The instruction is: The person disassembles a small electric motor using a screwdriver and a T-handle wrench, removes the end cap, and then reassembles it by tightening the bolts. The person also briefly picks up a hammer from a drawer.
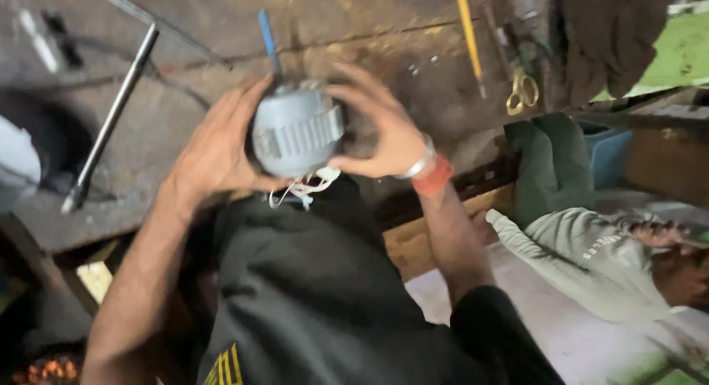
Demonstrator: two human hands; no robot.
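Observation:
I hold a small round grey motor (pixel 297 132) with a ribbed rim in both hands, lifted in front of my chest above a worn wooden workbench (pixel 221 67). My left hand (pixel 218 145) cups its left side. My right hand (pixel 384 130) grips its right side and top; that wrist wears a metal bangle and a red band. White wires (pixel 303 188) hang from the bottom of the motor. A blue-handled tool (pixel 267 38) shows just behind the motor's top.
A long metal rod (pixel 111 119) lies on the bench at left. A yellow rod (pixel 468 38) and yellow-handled scissors (pixel 522 91) lie at upper right. Another person in a light grey sleeve (pixel 583 252) lies at right.

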